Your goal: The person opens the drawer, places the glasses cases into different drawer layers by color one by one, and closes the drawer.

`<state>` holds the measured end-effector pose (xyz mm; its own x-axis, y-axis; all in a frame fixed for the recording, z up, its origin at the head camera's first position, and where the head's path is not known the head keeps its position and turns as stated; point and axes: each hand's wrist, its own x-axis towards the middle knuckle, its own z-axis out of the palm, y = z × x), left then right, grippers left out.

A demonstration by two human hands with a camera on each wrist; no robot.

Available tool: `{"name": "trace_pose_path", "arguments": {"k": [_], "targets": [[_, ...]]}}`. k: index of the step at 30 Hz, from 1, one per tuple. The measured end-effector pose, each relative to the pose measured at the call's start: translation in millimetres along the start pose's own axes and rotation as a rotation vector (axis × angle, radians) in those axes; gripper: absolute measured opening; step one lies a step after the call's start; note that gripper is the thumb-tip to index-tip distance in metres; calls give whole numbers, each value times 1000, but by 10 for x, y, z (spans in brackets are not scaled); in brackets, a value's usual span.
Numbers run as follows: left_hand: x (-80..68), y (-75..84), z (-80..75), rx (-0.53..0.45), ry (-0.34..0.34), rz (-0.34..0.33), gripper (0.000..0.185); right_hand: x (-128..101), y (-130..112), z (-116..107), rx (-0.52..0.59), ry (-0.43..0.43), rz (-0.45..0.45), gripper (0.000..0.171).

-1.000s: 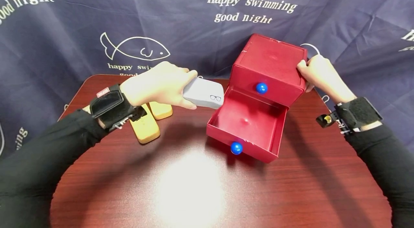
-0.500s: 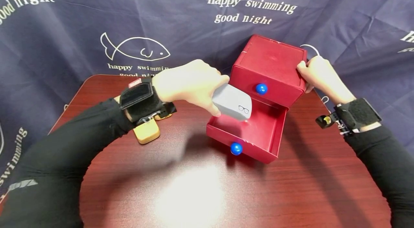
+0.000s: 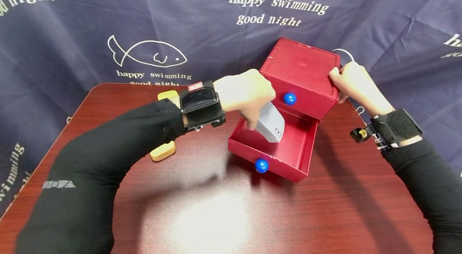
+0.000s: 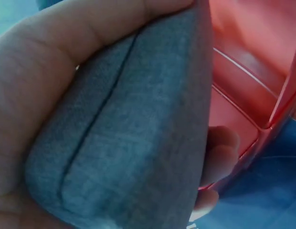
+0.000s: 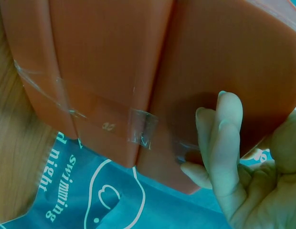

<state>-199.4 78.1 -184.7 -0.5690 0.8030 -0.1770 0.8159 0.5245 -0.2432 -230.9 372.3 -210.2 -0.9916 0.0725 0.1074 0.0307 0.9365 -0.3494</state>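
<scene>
My left hand [image 3: 249, 90] grips a grey glasses case [image 3: 271, 123] with a small spectacles print at its lower end. It is tilted down over the pulled-out lower drawer [image 3: 296, 148] of a red two-drawer box [image 3: 301, 63]. In the left wrist view the case [image 4: 129, 124], with a dark seam along it, lies between thumb and fingers. My right hand [image 3: 351, 81] holds the box's upper right edge, thumb on top. Its fingers [image 5: 227, 148] lie against the side wall in the right wrist view. The upper drawer is closed.
Two yellow cases lie on the brown table [image 3: 325, 214] at left, partly hidden by my left arm; the near yellow case [image 3: 163, 152] shows below the sleeve. Blue knobs stick out from both drawers. A dark blue printed curtain [image 3: 202, 13] hangs close behind the box.
My left hand has carried the glasses case rightward over the open drawer and tipped its printed end downward. The right hand keeps its hold on the box.
</scene>
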Motion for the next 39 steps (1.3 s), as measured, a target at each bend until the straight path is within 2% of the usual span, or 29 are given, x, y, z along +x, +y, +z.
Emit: {"name": "trace_pose_path", "arguments": {"k": [8,13,23,31,39], "targets": [[170,30,-43,37,-87,-16,56,-1,-10,0,3,-1,6,50],[217,49,-73,11,-131,-32,54,-11,-13,-21,1,6,2,51],[346,120,62,40,-180,-8,61,6,-6,-8,10,-1,5,50],[430,124,189,45,-183,1,64,13,-6,14,5,-12,14,51],[488,137,265,35,-168,38,67,13,-5,-3,-1,1,16,50]]}}
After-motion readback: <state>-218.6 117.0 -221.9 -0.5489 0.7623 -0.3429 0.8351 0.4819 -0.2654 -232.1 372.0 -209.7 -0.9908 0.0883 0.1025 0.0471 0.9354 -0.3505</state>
